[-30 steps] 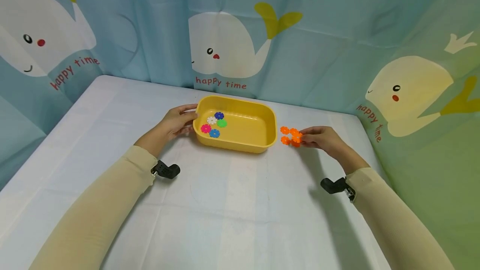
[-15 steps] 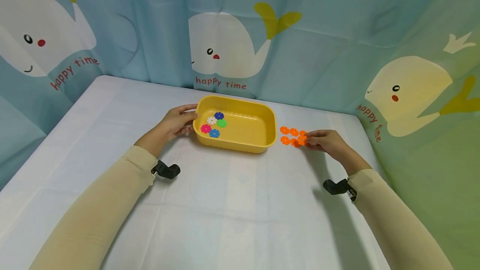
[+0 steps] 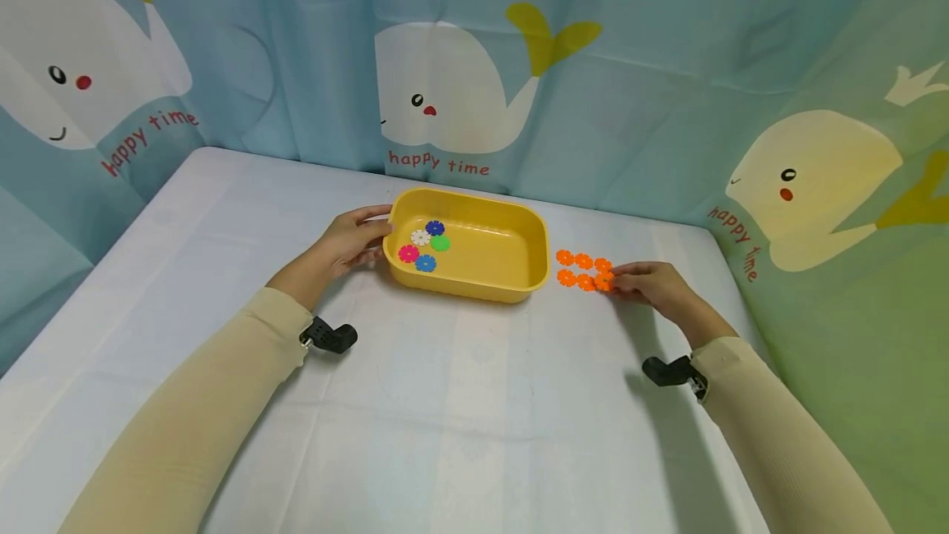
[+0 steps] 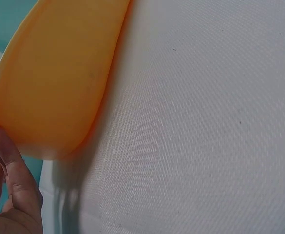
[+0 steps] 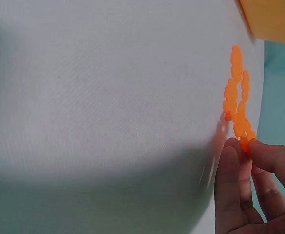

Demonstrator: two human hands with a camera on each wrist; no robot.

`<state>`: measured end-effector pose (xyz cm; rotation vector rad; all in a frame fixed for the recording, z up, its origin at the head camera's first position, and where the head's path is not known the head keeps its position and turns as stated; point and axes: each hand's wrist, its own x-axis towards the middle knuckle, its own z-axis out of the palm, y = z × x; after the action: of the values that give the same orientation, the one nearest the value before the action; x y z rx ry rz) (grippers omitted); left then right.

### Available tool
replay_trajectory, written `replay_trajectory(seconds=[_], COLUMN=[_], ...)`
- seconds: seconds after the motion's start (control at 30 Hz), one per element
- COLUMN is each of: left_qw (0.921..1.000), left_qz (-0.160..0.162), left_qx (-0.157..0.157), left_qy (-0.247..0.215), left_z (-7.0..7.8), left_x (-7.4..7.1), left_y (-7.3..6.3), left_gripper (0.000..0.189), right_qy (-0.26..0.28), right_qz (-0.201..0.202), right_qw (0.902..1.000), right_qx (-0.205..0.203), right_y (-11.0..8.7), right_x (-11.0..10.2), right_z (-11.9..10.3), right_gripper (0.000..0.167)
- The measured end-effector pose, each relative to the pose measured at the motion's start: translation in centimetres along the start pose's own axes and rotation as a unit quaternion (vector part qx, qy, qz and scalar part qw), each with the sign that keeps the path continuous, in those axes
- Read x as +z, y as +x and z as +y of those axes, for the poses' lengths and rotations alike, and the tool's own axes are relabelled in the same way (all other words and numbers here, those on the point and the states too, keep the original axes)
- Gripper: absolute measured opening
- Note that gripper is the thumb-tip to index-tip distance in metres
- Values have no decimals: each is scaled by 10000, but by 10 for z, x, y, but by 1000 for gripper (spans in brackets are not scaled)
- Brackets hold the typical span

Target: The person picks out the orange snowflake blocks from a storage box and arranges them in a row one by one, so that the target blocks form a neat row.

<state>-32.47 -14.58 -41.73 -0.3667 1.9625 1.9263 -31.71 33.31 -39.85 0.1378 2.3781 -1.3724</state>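
Observation:
My left hand (image 3: 348, 240) grips the left end of a yellow plastic basin (image 3: 467, 288), the thumb against its outer wall in the left wrist view. Inside, at the basin's left end, lie a dark blue (image 3: 435, 227), a white (image 3: 420, 237), a green (image 3: 441, 243), a pink (image 3: 409, 254) and a blue notched disc (image 3: 426, 263). To the right of the basin, my right hand (image 3: 652, 285) pinches an orange notched disc (image 3: 604, 282) between thumb and fingertips. Several other orange discs (image 3: 583, 261) lie beside it in two short rows.
A white cloth covers the table (image 3: 445, 402). Behind it hangs a blue curtain (image 3: 638, 122) printed with whales, continuing along both sides. Black camera mounts (image 3: 331, 336) sit on both wrists.
My right hand has moved right and slightly toward me with the orange disc, from over the row to its near right end. The left hand and basin stay put.

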Motion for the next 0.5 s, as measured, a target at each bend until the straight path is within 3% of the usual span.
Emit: replay_trajectory(seconds=[0.5], left_qw=[10000], left_qz=[2], left_qx=[7], left_qy=[27], left_z=[1], left_x=[0], left_y=[0], left_gripper=[50], right_qy=[457], right_qz=[-171], right_qw=[9988], right_qx=[91], right_y=[2], right_x=[-3], right_z=[5], right_gripper=[46])
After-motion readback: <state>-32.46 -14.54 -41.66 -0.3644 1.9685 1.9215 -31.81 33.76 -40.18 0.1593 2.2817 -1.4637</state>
